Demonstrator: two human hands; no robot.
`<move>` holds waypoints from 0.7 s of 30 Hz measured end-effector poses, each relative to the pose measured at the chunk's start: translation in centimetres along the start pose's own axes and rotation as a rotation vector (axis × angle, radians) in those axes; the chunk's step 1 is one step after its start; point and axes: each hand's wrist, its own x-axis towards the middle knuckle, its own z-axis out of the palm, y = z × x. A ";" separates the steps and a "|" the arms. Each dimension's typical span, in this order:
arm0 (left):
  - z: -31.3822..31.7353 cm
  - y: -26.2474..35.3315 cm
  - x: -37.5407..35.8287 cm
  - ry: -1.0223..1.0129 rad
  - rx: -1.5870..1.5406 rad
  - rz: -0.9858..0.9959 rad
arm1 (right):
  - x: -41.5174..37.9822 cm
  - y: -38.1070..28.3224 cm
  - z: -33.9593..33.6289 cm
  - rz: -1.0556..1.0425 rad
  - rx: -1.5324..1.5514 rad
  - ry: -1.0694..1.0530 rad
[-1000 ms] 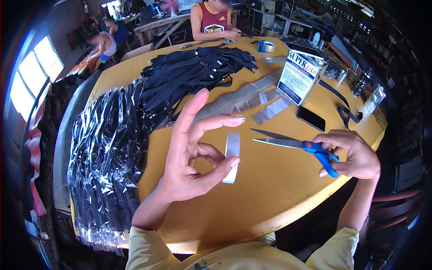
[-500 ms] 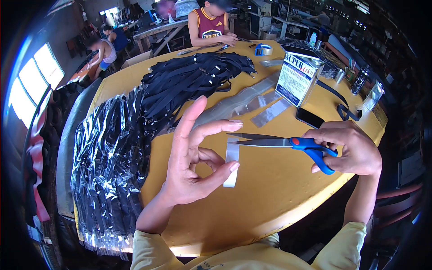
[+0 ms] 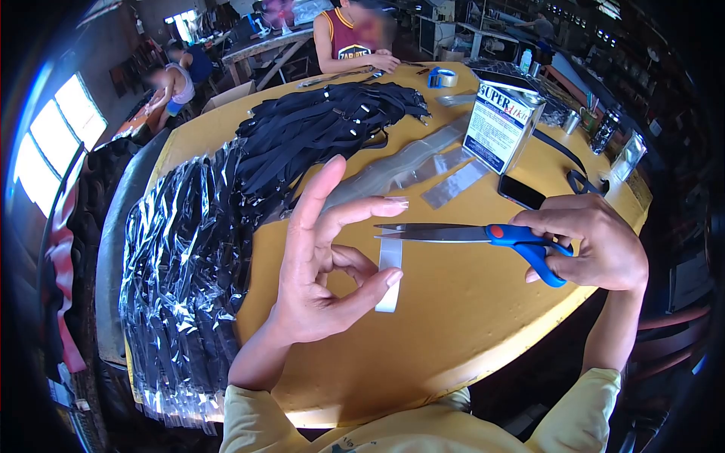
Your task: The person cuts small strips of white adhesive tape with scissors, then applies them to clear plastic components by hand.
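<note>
The wearer's two hands [image 3: 313, 283] [image 3: 596, 245] are sharing the view with one pair of scissors [image 3: 498, 235] at three o'clock, one rectangular tin [image 3: 495, 130] at two, one person [image 3: 349, 36] at twelve and two people [image 3: 181, 81] [image 3: 201, 63] at ten.

The left hand [image 3: 311, 291] pinches a white tape roll [image 3: 387, 294] between its thumb and curled fingers, with the index finger stretched above it. The right hand [image 3: 596, 241] grips blue-handled scissors [image 3: 495, 235], whose nearly closed blades lie across the roll's upper end; whether they touch it is unclear. Below spreads a yellow table [image 3: 453, 332]. To the left are plastic-wrapped black strips [image 3: 185, 279], beside a heap of loose black straps [image 3: 332, 113]. Clear strips [image 3: 457, 181] lie near a printed metal can [image 3: 498, 128], with a phone [image 3: 521, 192] in front. At the far edge, a co-worker [image 3: 355, 38] in a maroon jersey holds both hands together near a blue tape dispenser [image 3: 435, 78]
</note>
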 end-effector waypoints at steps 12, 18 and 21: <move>0.0 -0.2 0.0 0.006 -0.014 -0.012 | 0.0 0.4 0.5 -0.017 -0.017 0.059; 0.0 -0.5 -0.1 0.043 -0.030 -0.057 | 0.1 0.4 0.9 0.038 0.036 0.036; -0.7 -1.0 0.1 -0.009 -0.083 0.053 | -0.1 1.4 1.9 0.070 0.100 0.095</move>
